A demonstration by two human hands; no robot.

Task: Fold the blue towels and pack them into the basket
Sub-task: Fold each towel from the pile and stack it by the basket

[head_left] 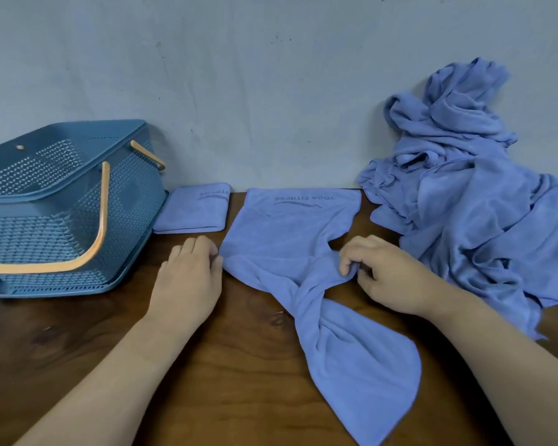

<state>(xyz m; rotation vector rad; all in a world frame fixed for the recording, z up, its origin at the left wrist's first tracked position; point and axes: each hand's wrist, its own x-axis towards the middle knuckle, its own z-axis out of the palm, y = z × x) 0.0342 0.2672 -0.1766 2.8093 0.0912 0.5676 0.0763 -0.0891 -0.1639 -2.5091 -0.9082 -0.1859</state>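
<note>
Towel (290,233) is spread at the desk's (239,365) far edge, about mid-span, with the printed end against the wall (239,75). The near half is twisted and bunched and is trailed toward the near edge.

The bunched waist is pinched by the right hand (387,275), thumb and fingers clamped on the cloth.

Left hand (187,275) is set at the towel's left edge, fingers bent, tips touching the cloth. Grip vs. plain contact: cannot be told.

Folded towel (192,209) is laid flat at the far edge, between basket (62,201) and towel, just beside both.

The basket is parked at the far-left corner. One orange handle (100,220) is hung across its front side; a second is seen at its far right rim.

Pile (464,188) of unfolded towels is heaped at the far-right corner, leaned on the wall and spilled toward the desk's right edge.
</note>
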